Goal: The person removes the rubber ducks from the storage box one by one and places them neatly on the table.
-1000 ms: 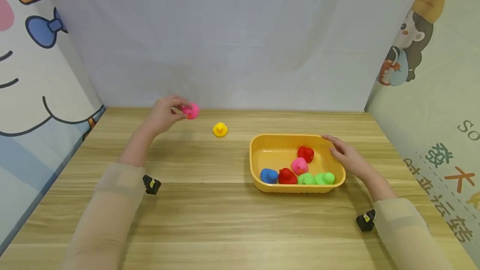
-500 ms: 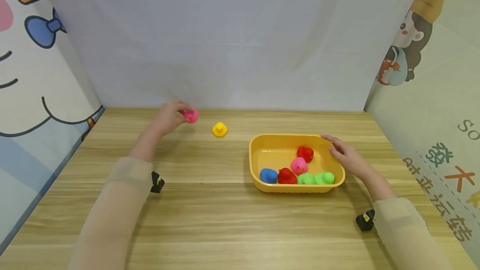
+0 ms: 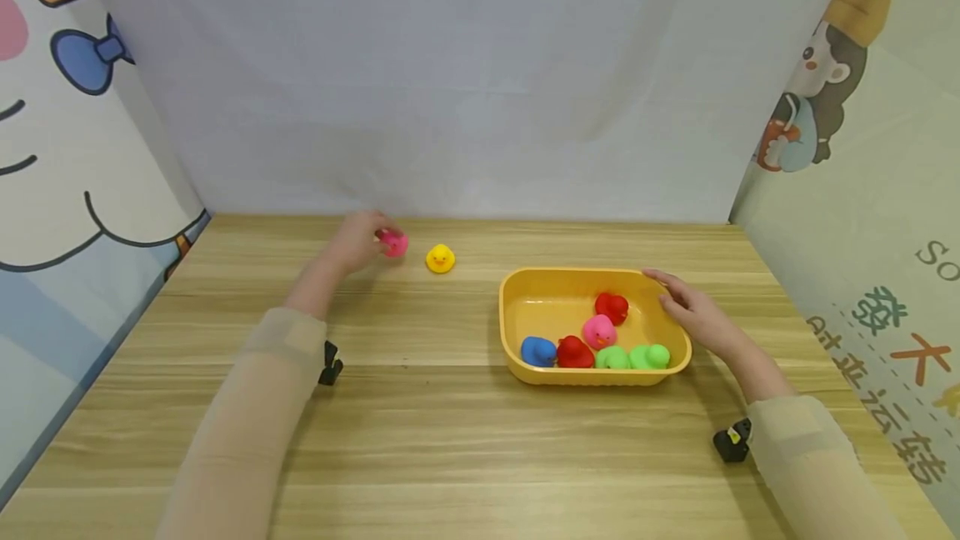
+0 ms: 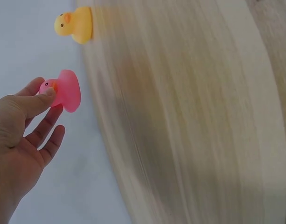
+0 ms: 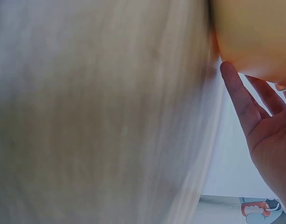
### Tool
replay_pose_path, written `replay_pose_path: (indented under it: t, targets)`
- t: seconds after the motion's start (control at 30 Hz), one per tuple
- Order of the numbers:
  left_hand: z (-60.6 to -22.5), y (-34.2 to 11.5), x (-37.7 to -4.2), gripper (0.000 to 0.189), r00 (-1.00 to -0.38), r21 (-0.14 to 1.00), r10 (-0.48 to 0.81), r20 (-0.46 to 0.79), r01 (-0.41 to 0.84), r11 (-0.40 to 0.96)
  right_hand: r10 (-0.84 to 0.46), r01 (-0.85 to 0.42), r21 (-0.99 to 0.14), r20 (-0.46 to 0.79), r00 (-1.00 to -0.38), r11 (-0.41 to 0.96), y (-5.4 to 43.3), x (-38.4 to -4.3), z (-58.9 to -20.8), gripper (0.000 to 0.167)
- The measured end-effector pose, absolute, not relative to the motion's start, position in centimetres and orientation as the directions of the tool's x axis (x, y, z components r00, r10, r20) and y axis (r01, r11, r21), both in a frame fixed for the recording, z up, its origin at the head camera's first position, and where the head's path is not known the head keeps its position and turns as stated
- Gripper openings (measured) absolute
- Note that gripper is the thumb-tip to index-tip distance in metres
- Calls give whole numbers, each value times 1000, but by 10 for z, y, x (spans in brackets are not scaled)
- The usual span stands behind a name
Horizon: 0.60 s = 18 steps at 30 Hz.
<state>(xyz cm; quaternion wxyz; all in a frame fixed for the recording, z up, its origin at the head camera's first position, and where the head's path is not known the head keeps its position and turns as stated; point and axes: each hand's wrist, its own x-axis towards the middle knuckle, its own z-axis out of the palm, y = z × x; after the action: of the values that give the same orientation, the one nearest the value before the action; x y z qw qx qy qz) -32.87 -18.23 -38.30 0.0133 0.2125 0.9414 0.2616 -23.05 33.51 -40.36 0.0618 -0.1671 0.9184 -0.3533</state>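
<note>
The left hand (image 3: 362,240) is clamped on a pink duck (image 4: 68,91), pinching its head between thumb and fingers while the lower fingers spread free. In the left-wrist view the duck is at the left, its head-to-base line running left to right and nearly level: head left, base right, with the base's length going up and down. Its beak shows beside the thumb tip, to the right of its eye. In the head view this duck is left of centre, near the far edge of the wooden table (image 3: 420,448); whether its base touches the wood I cannot tell. Just to its right sits a yellow duck (image 3: 440,260), upright, its face to the bottom of the frame. Right of centre, a yellow tray (image 3: 540,290) lies with its long axis left to right. The right hand (image 3: 697,315) rests at its right end, fingers extended against it. Inside are a blue duck (image 3: 538,352), a front red duck (image 3: 575,352), a rear red duck (image 3: 611,307), a second pink duck (image 3: 599,331) and two green ducks (image 3: 649,357).
</note>
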Motion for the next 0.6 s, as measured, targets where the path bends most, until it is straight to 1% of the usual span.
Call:
replay_pose_path:
  t: [0.3, 0.47, 0.6]
  targets:
    - [-391, -173, -331, 32, -913, 509, 406, 25, 361, 781, -354, -270, -669, 10, -935, 693, 336, -231, -404, 47]
    - [-394, -168, -330, 33, -914, 486, 405, 12, 360, 796, -350, -272, -658, 14, -937, 702, 336, -231, -404, 46]
    - [-397, -166, -330, 33, -917, 472, 400, 9, 356, 806, -345, -256, -671, 1, -939, 696, 335, -230, -403, 47]
